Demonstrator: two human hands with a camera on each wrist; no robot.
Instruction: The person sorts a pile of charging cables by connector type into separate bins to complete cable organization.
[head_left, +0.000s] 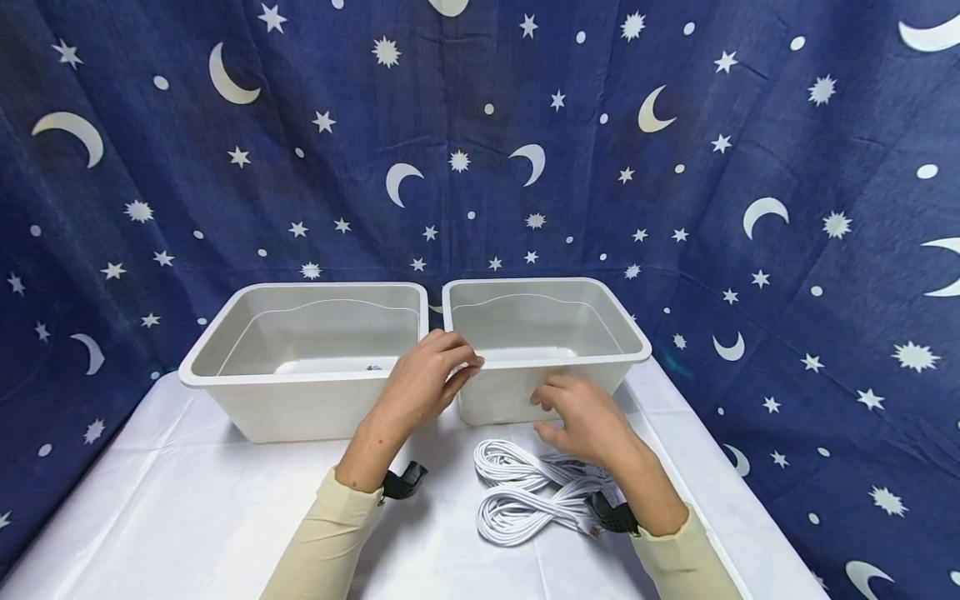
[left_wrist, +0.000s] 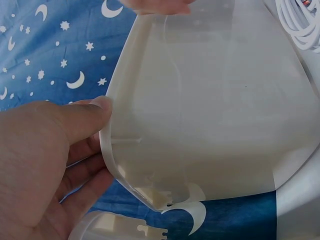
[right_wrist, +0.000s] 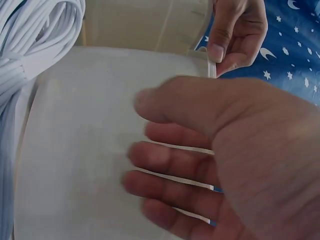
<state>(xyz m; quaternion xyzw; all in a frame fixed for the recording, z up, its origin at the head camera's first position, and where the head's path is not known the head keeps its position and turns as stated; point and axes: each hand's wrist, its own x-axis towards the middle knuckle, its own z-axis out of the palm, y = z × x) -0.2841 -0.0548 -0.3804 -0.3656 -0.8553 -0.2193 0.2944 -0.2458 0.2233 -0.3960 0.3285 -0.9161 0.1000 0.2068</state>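
My left hand (head_left: 423,379) grips the near left corner of the right-hand plastic bin's rim, thumb on one side and fingers on the other in the left wrist view. This bin (head_left: 495,396) is pale grey-white with deep, sloping walls. In front of its near wall is my right hand (head_left: 581,412), fingers spread and slightly bent, holding nothing. The right wrist view shows those fingers (right_wrist: 170,160) over the bin wall; whether they touch it, I cannot tell. Below the right hand, coiled white cable (head_left: 517,500) lies on the table, partly hidden by the forearm.
A matching bin (head_left: 300,408) stands to the left, with a small dark item (head_left: 373,367) on its floor, too small to identify. Both bins stand on a white-covered table (head_left: 187,517). Behind them hangs a blue curtain (head_left: 337,208) with moons and stars.
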